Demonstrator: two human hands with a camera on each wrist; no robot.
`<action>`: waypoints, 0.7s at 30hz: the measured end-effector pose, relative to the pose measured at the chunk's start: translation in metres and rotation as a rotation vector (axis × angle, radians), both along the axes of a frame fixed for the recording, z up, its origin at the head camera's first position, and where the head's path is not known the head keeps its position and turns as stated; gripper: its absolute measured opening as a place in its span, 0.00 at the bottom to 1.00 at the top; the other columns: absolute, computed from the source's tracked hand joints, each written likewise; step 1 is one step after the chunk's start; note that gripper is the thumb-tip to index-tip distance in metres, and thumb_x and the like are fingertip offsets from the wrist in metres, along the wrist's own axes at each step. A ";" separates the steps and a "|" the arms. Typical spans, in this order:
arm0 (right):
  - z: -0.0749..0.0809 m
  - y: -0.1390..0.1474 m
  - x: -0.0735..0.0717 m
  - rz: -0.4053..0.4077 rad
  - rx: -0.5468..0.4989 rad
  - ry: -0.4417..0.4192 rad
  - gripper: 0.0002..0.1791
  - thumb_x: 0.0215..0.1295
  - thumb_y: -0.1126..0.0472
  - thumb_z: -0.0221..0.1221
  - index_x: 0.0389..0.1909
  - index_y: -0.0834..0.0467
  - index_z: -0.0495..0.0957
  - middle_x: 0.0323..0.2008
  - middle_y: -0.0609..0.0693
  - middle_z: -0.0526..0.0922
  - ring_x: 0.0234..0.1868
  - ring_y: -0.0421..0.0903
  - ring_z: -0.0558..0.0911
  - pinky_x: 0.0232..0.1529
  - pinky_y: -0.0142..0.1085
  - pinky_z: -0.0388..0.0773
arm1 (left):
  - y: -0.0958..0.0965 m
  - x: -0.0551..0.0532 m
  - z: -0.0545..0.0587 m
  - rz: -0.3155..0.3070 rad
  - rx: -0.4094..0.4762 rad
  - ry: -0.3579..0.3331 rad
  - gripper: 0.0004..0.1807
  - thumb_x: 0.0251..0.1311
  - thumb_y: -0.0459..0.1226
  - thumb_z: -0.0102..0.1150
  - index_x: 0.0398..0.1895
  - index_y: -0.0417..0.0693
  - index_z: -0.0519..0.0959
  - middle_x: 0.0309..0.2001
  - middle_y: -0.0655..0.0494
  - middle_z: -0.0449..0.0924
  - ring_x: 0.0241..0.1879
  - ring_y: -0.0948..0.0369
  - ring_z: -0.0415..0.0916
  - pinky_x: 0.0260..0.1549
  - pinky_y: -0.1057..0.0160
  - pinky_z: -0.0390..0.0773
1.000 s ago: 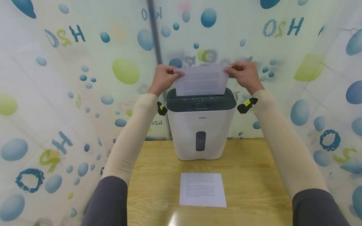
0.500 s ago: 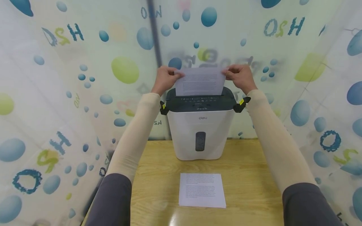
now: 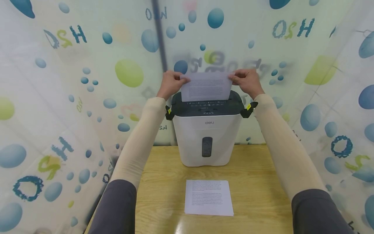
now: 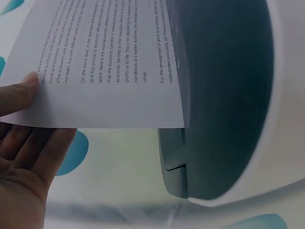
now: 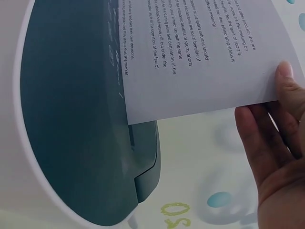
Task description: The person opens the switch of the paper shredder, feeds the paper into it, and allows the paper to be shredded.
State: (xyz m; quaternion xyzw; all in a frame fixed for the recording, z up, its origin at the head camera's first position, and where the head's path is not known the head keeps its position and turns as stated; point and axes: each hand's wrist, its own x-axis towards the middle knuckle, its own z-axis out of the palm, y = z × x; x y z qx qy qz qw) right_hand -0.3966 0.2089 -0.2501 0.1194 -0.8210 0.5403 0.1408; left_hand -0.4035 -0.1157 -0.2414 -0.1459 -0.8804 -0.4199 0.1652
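A printed sheet of paper point(image 3: 206, 87) stands upright with its lower edge in the slot on top of a white and dark paper shredder point(image 3: 222, 139). My left hand point(image 3: 170, 84) pinches the sheet's upper left corner, thumb on the printed face and fingers behind it. At the upper right corner my right hand point(image 3: 247, 81) pinches the same sheet the same way. In the left wrist view the paper point(image 4: 109, 105) meets the dark shredder top point(image 4: 228, 95). The right wrist view has the paper point(image 5: 190, 95) entering beside the dark lid point(image 5: 71, 119).
A small stack of printed paper point(image 3: 208, 198) lies on the wooden table point(image 3: 163, 182) in front of the shredder. Behind and at both sides hangs a curtain point(image 3: 128, 42) with blue and green dots and lettering.
Both hands have come down slightly with the sheet, and less of it shows above the slot. The right hand has also shifted a little to the left.
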 end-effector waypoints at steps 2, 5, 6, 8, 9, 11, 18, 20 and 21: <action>-0.001 -0.001 0.000 -0.012 0.021 -0.010 0.18 0.68 0.53 0.67 0.52 0.60 0.86 0.39 0.41 0.89 0.36 0.31 0.88 0.55 0.40 0.84 | -0.001 -0.001 -0.002 0.004 -0.007 -0.012 0.12 0.67 0.45 0.67 0.35 0.45 0.91 0.30 0.47 0.86 0.25 0.59 0.66 0.24 0.64 0.60; -0.003 -0.001 0.000 -0.022 0.057 -0.026 0.20 0.68 0.52 0.66 0.54 0.60 0.86 0.45 0.46 0.91 0.37 0.31 0.88 0.59 0.43 0.82 | -0.001 -0.002 -0.005 -0.002 -0.016 -0.010 0.14 0.67 0.45 0.67 0.29 0.43 0.88 0.26 0.45 0.83 0.22 0.59 0.63 0.23 0.63 0.60; -0.003 -0.001 0.000 -0.022 0.065 -0.034 0.20 0.68 0.51 0.66 0.55 0.60 0.85 0.46 0.47 0.91 0.38 0.32 0.88 0.60 0.44 0.82 | -0.002 -0.002 -0.006 -0.004 -0.019 -0.009 0.15 0.67 0.45 0.67 0.29 0.43 0.87 0.26 0.45 0.83 0.22 0.59 0.63 0.23 0.63 0.60; -0.003 0.000 0.000 -0.025 0.086 -0.039 0.21 0.68 0.50 0.66 0.55 0.59 0.85 0.48 0.49 0.91 0.38 0.32 0.88 0.60 0.44 0.82 | -0.002 -0.003 -0.007 -0.013 -0.026 -0.007 0.15 0.67 0.44 0.67 0.28 0.42 0.87 0.27 0.44 0.83 0.22 0.59 0.64 0.23 0.64 0.60; -0.002 0.000 0.001 -0.024 0.095 -0.042 0.21 0.68 0.50 0.66 0.55 0.60 0.85 0.48 0.49 0.90 0.39 0.33 0.89 0.60 0.44 0.82 | -0.001 -0.004 -0.007 -0.014 -0.031 -0.008 0.15 0.67 0.44 0.67 0.29 0.42 0.87 0.28 0.45 0.85 0.23 0.59 0.65 0.23 0.64 0.61; -0.001 0.001 0.001 -0.024 0.116 -0.042 0.21 0.69 0.50 0.66 0.55 0.60 0.85 0.47 0.50 0.90 0.40 0.36 0.89 0.61 0.45 0.82 | -0.001 -0.004 -0.007 -0.013 -0.043 -0.014 0.14 0.67 0.44 0.67 0.30 0.42 0.87 0.30 0.47 0.86 0.24 0.59 0.67 0.24 0.64 0.62; 0.005 -0.001 0.004 -0.042 0.218 -0.077 0.22 0.70 0.50 0.64 0.56 0.60 0.84 0.55 0.59 0.87 0.47 0.45 0.90 0.63 0.47 0.80 | 0.000 -0.004 -0.002 -0.027 -0.121 -0.035 0.23 0.66 0.43 0.67 0.16 0.47 0.71 0.15 0.59 0.63 0.20 0.61 0.57 0.23 0.64 0.59; 0.006 -0.001 0.003 -0.041 0.241 -0.090 0.22 0.71 0.50 0.64 0.57 0.60 0.84 0.57 0.61 0.86 0.50 0.50 0.89 0.63 0.49 0.80 | 0.000 -0.005 -0.001 -0.045 -0.161 -0.033 0.26 0.66 0.42 0.67 0.14 0.47 0.66 0.14 0.59 0.53 0.19 0.61 0.50 0.23 0.64 0.57; 0.006 -0.002 0.003 -0.040 0.257 -0.095 0.22 0.71 0.50 0.64 0.57 0.60 0.84 0.57 0.62 0.85 0.52 0.52 0.88 0.63 0.50 0.79 | 0.000 -0.005 -0.001 -0.054 -0.176 -0.037 0.25 0.66 0.42 0.66 0.14 0.47 0.66 0.14 0.60 0.52 0.18 0.62 0.49 0.23 0.64 0.56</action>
